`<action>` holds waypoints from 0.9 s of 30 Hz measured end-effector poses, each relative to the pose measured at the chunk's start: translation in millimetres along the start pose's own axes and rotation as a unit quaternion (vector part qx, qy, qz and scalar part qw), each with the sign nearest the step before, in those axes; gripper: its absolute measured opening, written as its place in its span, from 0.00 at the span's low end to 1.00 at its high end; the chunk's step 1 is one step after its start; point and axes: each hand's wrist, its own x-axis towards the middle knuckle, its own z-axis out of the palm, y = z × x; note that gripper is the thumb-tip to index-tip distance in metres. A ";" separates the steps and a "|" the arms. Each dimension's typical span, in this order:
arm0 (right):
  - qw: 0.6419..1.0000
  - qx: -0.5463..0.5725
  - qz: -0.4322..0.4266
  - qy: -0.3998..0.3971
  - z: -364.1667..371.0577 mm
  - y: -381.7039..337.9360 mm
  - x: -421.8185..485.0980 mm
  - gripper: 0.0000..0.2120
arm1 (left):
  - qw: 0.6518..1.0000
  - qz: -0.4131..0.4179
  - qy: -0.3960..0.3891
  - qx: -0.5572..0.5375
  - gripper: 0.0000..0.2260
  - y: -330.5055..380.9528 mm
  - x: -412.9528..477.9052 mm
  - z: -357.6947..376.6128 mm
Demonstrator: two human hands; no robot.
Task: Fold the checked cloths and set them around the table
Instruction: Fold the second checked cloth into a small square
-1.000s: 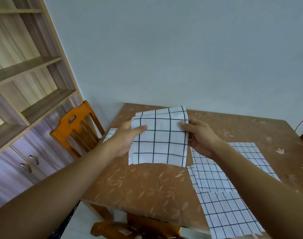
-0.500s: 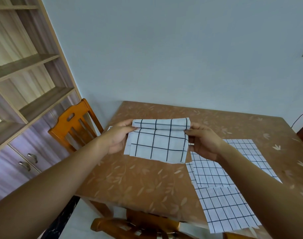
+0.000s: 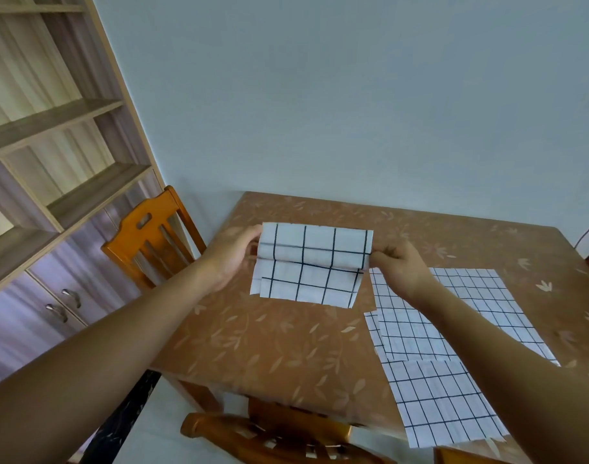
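A white cloth with a black check [image 3: 311,266] is held over the left middle of the brown leaf-patterned table [image 3: 269,349]. Its upper part is folded down over the lower part. My left hand [image 3: 231,257] grips its left edge and my right hand [image 3: 398,267] pinches its right edge at the fold. Several flat checked cloths [image 3: 430,346] lie overlapping on the table's right side, partly hidden under my right forearm; the nearest one [image 3: 443,406] reaches the front edge.
An orange wooden chair [image 3: 149,242] stands at the table's left side, another chair back [image 3: 273,437] at the near edge. A shelf unit with cabinet doors [image 3: 52,195] fills the left wall. A plain wall runs behind the table.
The cloth hung upright between both hands; its top has since been folded forward and down over the lower half, and the hands have dropped closer to the table.
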 end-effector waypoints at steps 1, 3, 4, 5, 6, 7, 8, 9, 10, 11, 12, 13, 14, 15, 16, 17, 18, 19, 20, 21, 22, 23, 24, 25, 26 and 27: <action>0.999 -0.034 -0.019 -0.001 0.4 0.6 -0.6 0.10 | 0.999 0.021 0.008 0.029 0.18 0.2 -0.6 0.4; 0.998 -0.056 -0.025 0.004 -0.1 2.9 -1.0 0.20 | 0.999 0.028 0.019 0.030 0.20 0.5 -0.4 1.0; 0.999 -0.048 -0.026 0.008 0.0 1.5 -1.8 0.20 | 0.999 0.030 0.023 0.023 0.21 0.1 0.3 1.4; 0.999 -0.031 -0.030 0.011 -0.5 0.3 -2.9 0.19 | 0.999 0.032 0.027 0.021 0.23 0.2 1.6 1.2; 0.999 -0.009 -0.032 0.013 -1.2 -2.5 -5.2 0.19 | 0.999 0.037 0.025 0.026 0.23 1.3 1.7 2.1; 0.999 0.010 -0.028 0.013 -1.7 -3.1 -5.6 0.19 | 0.998 0.043 0.022 0.031 0.21 1.7 2.1 2.9; 0.999 0.025 -0.017 0.011 -2.4 -5.0 -6.3 0.18 | 0.998 0.053 0.021 0.040 0.16 0.9 3.6 3.4; 0.999 0.052 -0.008 0.007 -3.0 -7.4 -6.9 0.17 | 0.996 0.066 0.021 0.054 0.11 -0.1 5.2 4.4; 0.997 0.082 0.000 0.005 -4.1 -9.1 -7.1 0.15 | 0.995 0.078 0.024 0.060 0.06 -0.7 6.5 5.7; 0.992 0.126 0.005 0.006 -4.6 -9.8 -7.1 0.13 | 0.994 0.087 0.026 0.060 0.05 -1.5 7.8 7.8; 0.984 0.178 0.016 0.011 -4.1 -11.5 -7.8 0.12 | 0.994 0.095 0.032 0.047 0.07 -2.4 9.1 10.6; 0.969 0.242 0.037 0.017 -2.8 -11.7 -7.7 0.13 | 0.994 0.100 0.037 0.027 0.09 -1.7 9.8 14.8; 0.950 0.304 0.065 0.019 -0.6 -11.7 -8.1 0.15 | 0.994 0.104 0.037 -0.001 0.10 0.3 9.2 19.6; 0.931 0.352 0.095 0.017 2.2 -10.8 -9.2 0.16 | 0.993 0.102 0.035 -0.038 0.11 2.7 8.3 24.6; 0.922 0.368 0.121 0.011 6.0 -10.5 -10.7 0.13 | 0.991 0.097 0.031 -0.081 0.11 5.6 7.3 30.2; 0.921 0.361 0.143 0.003 10.4 -9.6 -13.0 0.09 | 0.989 0.090 0.031 -0.117 0.11 7.0 7.7 33.9; 0.925 0.347 0.157 0.001 14.9 -7.1 -15.0 0.09 | 0.986 0.082 0.033 -0.140 0.13 6.5 9.7 35.6; 0.927 0.338 0.161 0.010 19.1 -4.0 -15.7 0.10 | 0.985 0.069 0.035 -0.153 0.14 4.1 13.1 36.6; 0.928 0.337 0.157 0.027 22.7 -2.7 -15.6 0.10 | 0.986 0.049 0.036 -0.153 0.18 0.7 16.1 37.0; 0.928 0.338 0.149 0.047 26.1 -3.1 -15.2 0.09 | 0.989 0.026 0.026 -0.140 0.21 -1.9 16.7 37.6; 0.932 0.329 0.137 0.064 28.7 -3.6 -14.5 0.09 | 0.993 0.001 0.010 -0.115 0.22 -8.9 19.6 37.6; 0.939 0.313 0.124 0.073 31.0 -3.9 -13.8 0.09 | 0.996 -0.017 -0.006 -0.092 0.23 -15.4 21.2 38.9; 0.947 0.290 0.114 0.079 33.6 -4.1 -12.4 0.09 | 0.997 -0.022 -0.016 -0.072 0.24 -20.9 22.0 40.3; 0.956 0.261 0.108 0.084 36.0 -2.2 -10.6 0.09 | 0.998 -0.012 -0.013 -0.053 0.26 -23.5 20.8 42.8; 0.965 0.227 0.103 0.084 38.0 0.3 -9.3 0.10 | 0.999 0.011 0.001 -0.030 0.28 -24.5 19.1 45.4; 0.972 0.200 0.097 0.083 39.7 2.0 -8.8 0.11 | 0.999 0.041 0.020 -0.006 0.29 -26.5 18.7 46.5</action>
